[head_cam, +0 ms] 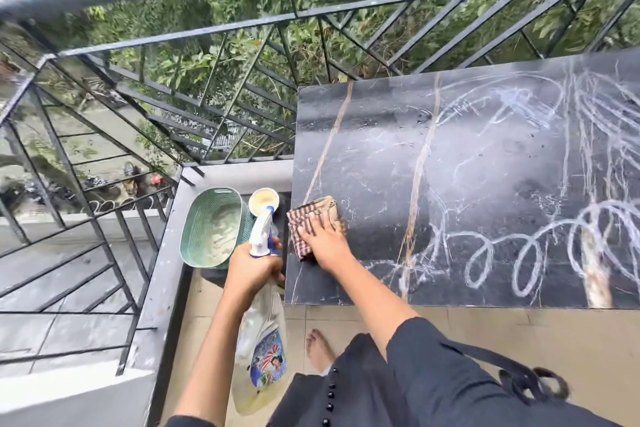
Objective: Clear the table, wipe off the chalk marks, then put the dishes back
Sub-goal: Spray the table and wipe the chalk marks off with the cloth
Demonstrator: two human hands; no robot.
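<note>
The right hand (323, 239) lies flat, fingers straight and together, and presses a folded checked cloth (300, 222) onto the table (363, 135). The cloth sits at the table's left edge, not far from the near-left corner, and one fold just overhangs that edge. The left hand (254, 269) is curled round the neck of a spray bottle (263, 340) and holds it off the table, just beside the left edge. The nozzle points away from the person and the bottle's body hangs down over the floor tiles (519, 333).

Looping and scribbled chalk marks (502, 253) cover the dark veined top from the middle to the right edge of the view. They reach the near edge and thin out towards the cloth. The strip along the left edge shows only faint lines and a wet sheen.

A green basket (213, 229) and a pale bowl (265, 201) stand close together just left of the table, off its surface; what carries them is hidden. The black railing (242, 55) runs along the table's far edge and turns a corner behind the basket. A bare foot (318, 347) stands on the tiles near the near-left corner.
</note>
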